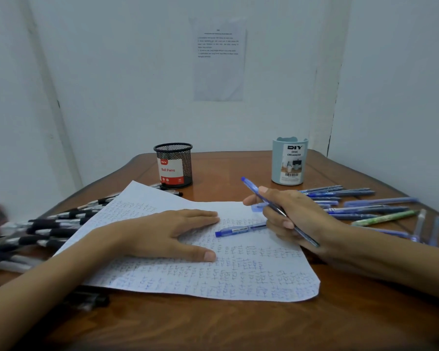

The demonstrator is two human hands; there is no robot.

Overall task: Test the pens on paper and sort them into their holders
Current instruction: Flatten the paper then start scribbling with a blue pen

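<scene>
A white sheet of paper point(238, 272) covered with blue scribbles lies in the middle of the wooden table. My left hand point(167, 234) presses flat on it with straight fingers. My right hand point(294, 219) grips a blue pen point(251, 187), its tip pointing down toward me and its back end raised toward the wall. A pale blue cap point(257, 206) shows by the thumb. Another blue pen point(238, 229) lies on the paper between my hands. A black mesh holder point(174, 165) stands back left and a light blue desk organizer point(289, 162) back right.
Several black-and-silver pens point(46, 229) lie heaped at the left, partly under the paper. Several blue pens point(355, 201) and one green pen point(385, 217) are spread at the right. White walls close in behind; a printed sheet point(219, 59) hangs on the wall.
</scene>
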